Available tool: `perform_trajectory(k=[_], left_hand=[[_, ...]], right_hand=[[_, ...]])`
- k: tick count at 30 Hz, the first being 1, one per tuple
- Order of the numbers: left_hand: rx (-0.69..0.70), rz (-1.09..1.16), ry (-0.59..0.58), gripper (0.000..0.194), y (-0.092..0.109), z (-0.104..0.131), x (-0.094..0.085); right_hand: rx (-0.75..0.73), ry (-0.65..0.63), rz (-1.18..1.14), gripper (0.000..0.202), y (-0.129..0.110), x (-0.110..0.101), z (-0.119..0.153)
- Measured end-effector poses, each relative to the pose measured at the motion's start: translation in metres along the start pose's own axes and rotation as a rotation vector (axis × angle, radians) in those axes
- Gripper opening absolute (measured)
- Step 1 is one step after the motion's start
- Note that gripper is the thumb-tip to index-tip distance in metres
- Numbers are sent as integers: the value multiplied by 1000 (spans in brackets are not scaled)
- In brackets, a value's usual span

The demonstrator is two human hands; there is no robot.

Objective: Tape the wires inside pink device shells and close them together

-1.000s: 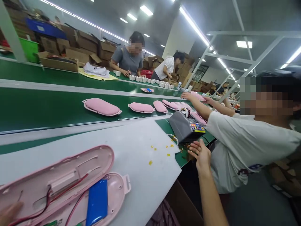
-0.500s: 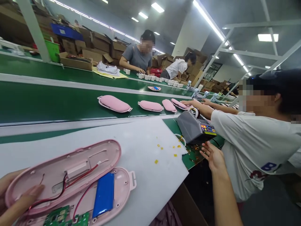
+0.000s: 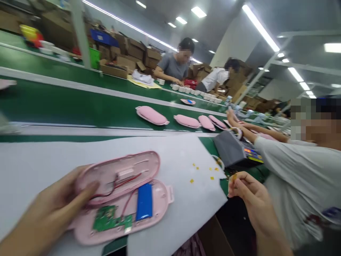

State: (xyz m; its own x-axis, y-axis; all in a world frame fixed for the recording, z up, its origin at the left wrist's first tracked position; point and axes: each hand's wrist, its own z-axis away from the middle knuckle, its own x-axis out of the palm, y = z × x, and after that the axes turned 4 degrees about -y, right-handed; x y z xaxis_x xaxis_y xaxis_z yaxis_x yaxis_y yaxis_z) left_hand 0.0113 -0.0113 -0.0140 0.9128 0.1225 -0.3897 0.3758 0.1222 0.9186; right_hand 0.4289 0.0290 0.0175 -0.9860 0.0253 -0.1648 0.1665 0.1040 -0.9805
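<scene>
**Open pink case held at the bench's near edge**

The open pink case point(image 3: 125, 192) was gripped at its left end by the left hand point(image 3: 57, 208), on the white sheet point(image 3: 170, 156). It looked light, stiff and fragile; the rim was judged the safest hold. Inside lay a green circuit board point(image 3: 109, 220), red wires point(image 3: 125, 179) and a blue battery point(image 3: 144, 206). A small yellow piece point(image 3: 234, 176) was pinched by the right hand point(image 3: 250, 199).
</scene>
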Motion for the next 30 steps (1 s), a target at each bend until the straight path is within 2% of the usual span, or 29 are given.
perform_trajectory(k=[4,6,9,12,15,22,27,30], left_hand=[[86,259,-149,49,14,9,2],[94,338,-177,46,14,11,2],[161,403,-202,37,12,13,4],[241,420,-215,30,11,15,5],[261,451,-207,22,8,15,6],[305,505,-216,24,7,17,7],[305,463,-185,29,8,17,8],[276,439,-155,30,8,16,7]], right_hand=[[-255,-597,495,19,-71,81,-13],[-412,-810,774,14,-100,128,-25],[-713,-1006,1159,13,-124,192,-37],[-919,-1065,1423,17,-127,235,-38],[-975,-1048,1552,21,-122,252,-33],[-952,-917,1660,13,-107,259,-26],[-933,-831,1602,6,-94,263,-25],[-884,-796,1500,11,-91,263,-26]])
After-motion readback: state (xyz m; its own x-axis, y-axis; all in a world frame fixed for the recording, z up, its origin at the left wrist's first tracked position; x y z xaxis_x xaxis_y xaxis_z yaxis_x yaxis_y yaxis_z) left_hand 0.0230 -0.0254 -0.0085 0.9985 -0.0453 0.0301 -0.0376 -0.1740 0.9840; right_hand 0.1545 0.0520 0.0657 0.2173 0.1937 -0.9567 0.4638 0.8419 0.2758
